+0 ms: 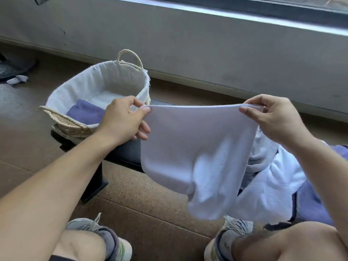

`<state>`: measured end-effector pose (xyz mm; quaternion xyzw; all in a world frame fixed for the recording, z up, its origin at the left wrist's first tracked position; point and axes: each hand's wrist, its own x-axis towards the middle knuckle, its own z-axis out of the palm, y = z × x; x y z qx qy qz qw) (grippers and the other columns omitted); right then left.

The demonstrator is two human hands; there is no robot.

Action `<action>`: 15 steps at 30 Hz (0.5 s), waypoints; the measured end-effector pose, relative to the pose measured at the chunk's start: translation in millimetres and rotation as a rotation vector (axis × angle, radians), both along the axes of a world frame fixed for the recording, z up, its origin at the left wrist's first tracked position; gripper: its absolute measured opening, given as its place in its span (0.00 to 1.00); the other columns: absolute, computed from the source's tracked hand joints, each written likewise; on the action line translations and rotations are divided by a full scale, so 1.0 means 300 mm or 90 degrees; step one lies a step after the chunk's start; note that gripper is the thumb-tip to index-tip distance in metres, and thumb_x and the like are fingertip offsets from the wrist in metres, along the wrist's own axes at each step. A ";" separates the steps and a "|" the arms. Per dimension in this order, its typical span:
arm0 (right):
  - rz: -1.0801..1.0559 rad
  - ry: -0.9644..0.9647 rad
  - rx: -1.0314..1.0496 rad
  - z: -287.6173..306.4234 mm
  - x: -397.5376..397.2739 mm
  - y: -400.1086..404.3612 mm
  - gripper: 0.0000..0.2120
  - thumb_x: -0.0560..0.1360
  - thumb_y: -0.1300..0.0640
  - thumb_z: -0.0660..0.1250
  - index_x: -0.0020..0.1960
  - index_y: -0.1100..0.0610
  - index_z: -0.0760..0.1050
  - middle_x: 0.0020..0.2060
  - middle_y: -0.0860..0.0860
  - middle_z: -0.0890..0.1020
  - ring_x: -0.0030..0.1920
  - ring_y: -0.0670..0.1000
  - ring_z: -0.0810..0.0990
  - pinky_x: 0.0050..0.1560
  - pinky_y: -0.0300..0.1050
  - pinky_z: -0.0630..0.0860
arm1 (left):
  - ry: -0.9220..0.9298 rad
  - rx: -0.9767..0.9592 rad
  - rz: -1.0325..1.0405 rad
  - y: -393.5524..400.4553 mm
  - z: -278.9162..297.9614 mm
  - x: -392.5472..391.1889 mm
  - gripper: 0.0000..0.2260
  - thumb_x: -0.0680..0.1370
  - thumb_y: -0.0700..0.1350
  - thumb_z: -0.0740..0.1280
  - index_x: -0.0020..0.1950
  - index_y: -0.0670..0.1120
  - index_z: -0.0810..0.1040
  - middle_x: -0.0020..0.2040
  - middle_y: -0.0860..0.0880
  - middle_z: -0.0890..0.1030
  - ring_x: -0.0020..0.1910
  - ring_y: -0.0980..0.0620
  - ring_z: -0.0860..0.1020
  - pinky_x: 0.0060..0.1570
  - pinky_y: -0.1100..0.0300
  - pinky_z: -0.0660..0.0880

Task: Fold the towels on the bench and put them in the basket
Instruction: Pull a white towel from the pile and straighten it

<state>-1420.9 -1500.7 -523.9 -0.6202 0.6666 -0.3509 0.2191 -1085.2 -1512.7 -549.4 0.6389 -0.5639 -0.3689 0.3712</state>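
Nearest the camera were the person's bare knees and grey shoes (105, 240) on the brown cork-like floor (150, 210). Just above them hung the white towel (197, 153), held in the air in front of the dark bench (124, 153), its upper edge stretched flat between the two hands and its lower part drooping unevenly, one bottom corner sagging lower than the other and slightly blurred. The left hand (124, 121) pinched the towel's upper left corner between thumb and curled fingers; the right hand (276, 119) pinched the upper right corner the same way, so both hands were closed on the cloth. The step in hand looked like the opening of a fold: the towel was spread by its top edge, ready to be doubled. The next move probably called for bringing the two held corners together, or laying the cloth on the bench to halve it, while keeping the edges aligned, since the soft fabric would sag and skew easily. To the right, on the bench, lay a loose heap of unfolded towels (278, 178), white with a purple one at the edge, so most of the work seemed still ahead. Farther back at the bench's left end stood the woven basket (62, 117) with a pale liner, and a folded purple towel (84, 112) already rested inside. Beyond ran a grey wall (188, 44) below a window ledge.
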 end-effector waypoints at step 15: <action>-0.017 -0.235 -0.198 0.018 0.077 -0.029 0.05 0.74 0.54 0.76 0.44 0.48 0.81 0.42 0.55 0.85 0.45 0.57 0.86 0.50 0.60 0.83 | 0.263 -0.199 0.057 -0.030 0.031 -0.021 0.05 0.81 0.50 0.68 0.49 0.52 0.73 0.48 0.46 0.85 0.50 0.48 0.86 0.50 0.52 0.82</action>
